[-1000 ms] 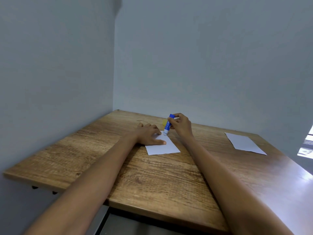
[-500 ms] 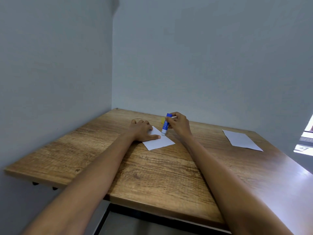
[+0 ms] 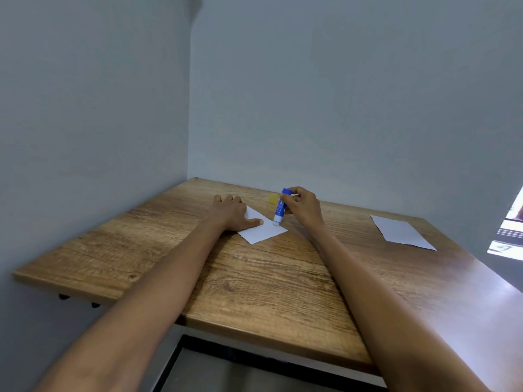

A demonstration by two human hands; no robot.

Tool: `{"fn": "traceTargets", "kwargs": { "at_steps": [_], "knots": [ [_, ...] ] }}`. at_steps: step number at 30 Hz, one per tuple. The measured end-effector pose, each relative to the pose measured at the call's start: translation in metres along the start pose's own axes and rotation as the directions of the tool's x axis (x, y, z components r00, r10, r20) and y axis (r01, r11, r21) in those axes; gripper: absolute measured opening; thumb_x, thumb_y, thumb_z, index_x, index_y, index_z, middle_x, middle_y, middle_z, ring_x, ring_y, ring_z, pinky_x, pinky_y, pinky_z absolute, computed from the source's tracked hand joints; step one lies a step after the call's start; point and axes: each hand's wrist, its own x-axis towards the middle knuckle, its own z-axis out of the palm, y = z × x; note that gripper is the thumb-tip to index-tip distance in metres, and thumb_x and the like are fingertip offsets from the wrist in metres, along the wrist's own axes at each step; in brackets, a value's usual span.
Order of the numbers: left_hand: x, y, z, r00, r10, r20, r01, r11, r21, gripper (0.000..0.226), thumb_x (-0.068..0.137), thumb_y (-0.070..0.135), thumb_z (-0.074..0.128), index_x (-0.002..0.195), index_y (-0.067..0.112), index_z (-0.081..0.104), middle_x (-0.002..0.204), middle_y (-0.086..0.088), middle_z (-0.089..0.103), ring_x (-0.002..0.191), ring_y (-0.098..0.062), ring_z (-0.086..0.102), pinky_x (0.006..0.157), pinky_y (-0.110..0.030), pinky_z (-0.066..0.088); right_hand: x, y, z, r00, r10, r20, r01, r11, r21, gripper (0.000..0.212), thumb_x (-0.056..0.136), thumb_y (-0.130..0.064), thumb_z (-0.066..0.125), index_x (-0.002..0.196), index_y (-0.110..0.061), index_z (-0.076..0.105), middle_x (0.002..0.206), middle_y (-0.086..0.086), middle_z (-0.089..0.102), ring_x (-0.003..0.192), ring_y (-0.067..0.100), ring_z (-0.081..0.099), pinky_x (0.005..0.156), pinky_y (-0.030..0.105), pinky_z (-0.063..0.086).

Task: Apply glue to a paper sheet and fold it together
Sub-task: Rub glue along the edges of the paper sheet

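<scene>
A small white paper sheet (image 3: 261,230) lies on the wooden table (image 3: 254,278) near the far corner. My left hand (image 3: 232,212) lies flat on the sheet's left part, fingers straight, thumb stretched along the paper. My right hand (image 3: 301,205) grips a blue and white glue stick (image 3: 279,209), held nearly upright with its white tip down on the sheet's right edge. A yellow cap (image 3: 273,198) stands on the table just behind the stick.
A second white sheet (image 3: 400,232) lies on the table at the far right. Grey walls close the table on the left and at the back. A bright window strip (image 3: 509,236) shows at the right edge.
The glue stick's tip has moved toward me along the sheet's right edge, from the far corner to the near right corner. My left hand stays pressed on the paper.
</scene>
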Motion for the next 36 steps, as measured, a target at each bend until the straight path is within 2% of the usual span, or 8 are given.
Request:
{"fn": "traceTargets", "kwargs": {
  "at_steps": [9, 15, 19, 21, 23, 26, 28, 36],
  "knots": [
    [-0.004, -0.006, 0.003, 0.998, -0.059, -0.031, 0.059, 0.998, 0.004, 0.074, 0.085, 0.071, 0.032, 0.137, 0.02, 0.042, 0.147, -0.01, 0.038, 0.134, -0.028, 0.033, 0.107, -0.05, 0.02, -0.004, 0.0, -0.004, 1.0, -0.003, -0.009, 0.003, 1.0, -0.009, 0.022, 0.089, -0.018, 0.063, 0.107, -0.005, 0.062, 0.087, 0.012, 0.069, 0.068, 0.015, 0.064, 0.06, 0.015, 0.052],
    [-0.006, -0.006, 0.001, 0.997, -0.075, -0.027, 0.075, 0.997, 0.018, 0.069, 0.087, 0.068, 0.03, 0.134, 0.02, 0.045, 0.144, -0.013, 0.039, 0.132, -0.029, 0.034, 0.108, -0.049, 0.019, -0.001, 0.003, -0.012, 0.991, 0.027, -0.131, -0.021, 0.999, 0.049, 0.021, 0.088, -0.02, 0.062, 0.105, -0.008, 0.062, 0.084, 0.009, 0.069, 0.064, 0.011, 0.064, 0.054, 0.009, 0.049],
    [-0.011, -0.003, -0.007, 0.985, -0.067, -0.162, 0.064, 0.998, -0.025, 0.057, 0.092, 0.058, 0.034, 0.129, 0.017, 0.05, 0.136, -0.013, 0.04, 0.124, -0.028, 0.041, 0.104, -0.045, 0.024, 0.0, 0.006, -0.016, 0.975, 0.051, -0.215, -0.038, 0.997, 0.066, 0.02, 0.088, -0.023, 0.062, 0.104, -0.011, 0.061, 0.083, 0.009, 0.069, 0.066, 0.012, 0.064, 0.075, 0.032, 0.054],
    [-0.011, -0.003, -0.016, 0.967, 0.024, -0.254, -0.06, 0.989, -0.133, 0.048, 0.093, 0.047, 0.044, 0.132, 0.02, 0.048, 0.139, -0.008, 0.037, 0.126, -0.023, 0.04, 0.105, -0.043, 0.023, 0.0, 0.007, -0.015, 0.975, 0.041, -0.218, -0.024, 0.997, 0.078, 0.019, 0.088, -0.023, 0.063, 0.104, -0.012, 0.061, 0.08, 0.008, 0.068, 0.071, 0.017, 0.065, 0.079, 0.037, 0.055],
    [-0.012, -0.006, -0.026, 0.968, 0.206, -0.144, -0.243, 0.913, -0.326, 0.039, 0.092, 0.033, 0.052, 0.131, 0.027, 0.051, 0.144, 0.0, 0.036, 0.13, -0.017, 0.038, 0.11, -0.042, 0.02, 0.0, 0.006, -0.015, 0.976, 0.031, -0.217, -0.011, 0.996, 0.09, 0.017, 0.087, -0.024, 0.063, 0.102, -0.016, 0.062, 0.077, 0.005, 0.068, 0.073, 0.019, 0.066, 0.08, 0.039, 0.055],
    [-0.016, -0.007, -0.028, 0.891, 0.411, 0.192, -0.284, 0.836, -0.47, 0.039, 0.093, 0.026, 0.053, 0.131, 0.032, 0.052, 0.148, 0.006, 0.035, 0.137, -0.013, 0.03, 0.117, -0.036, 0.018, 0.0, 0.006, -0.013, 0.976, 0.025, -0.218, -0.003, 0.995, 0.1, 0.016, 0.086, -0.026, 0.065, 0.1, -0.02, 0.061, 0.076, 0.004, 0.068, 0.077, 0.02, 0.067, 0.081, 0.039, 0.055],
    [-0.014, -0.004, -0.025, 0.879, 0.403, 0.255, -0.275, 0.864, -0.421, 0.042, 0.095, 0.035, 0.05, 0.136, 0.033, 0.045, 0.151, 0.005, 0.032, 0.14, -0.015, 0.027, 0.118, -0.037, 0.016, 0.001, 0.005, -0.014, 0.974, 0.027, -0.224, -0.005, 0.995, 0.099, 0.02, 0.086, -0.028, 0.066, 0.103, -0.018, 0.063, 0.079, 0.005, 0.068, 0.081, 0.023, 0.068, 0.081, 0.038, 0.055],
    [0.01, 0.045, -0.016, 0.957, 0.26, 0.132, -0.252, 0.965, -0.072, 0.059, 0.09, 0.063, 0.034, 0.139, 0.03, 0.04, 0.148, -0.008, 0.035, 0.138, -0.028, 0.028, 0.112, -0.052, 0.013, 0.011, 0.01, -0.013, 0.97, 0.022, -0.243, -0.01, 0.999, 0.052, 0.026, 0.085, -0.03, 0.068, 0.106, -0.016, 0.062, 0.085, 0.009, 0.07, 0.082, 0.022, 0.068, 0.078, 0.034, 0.054]
  ]
}}
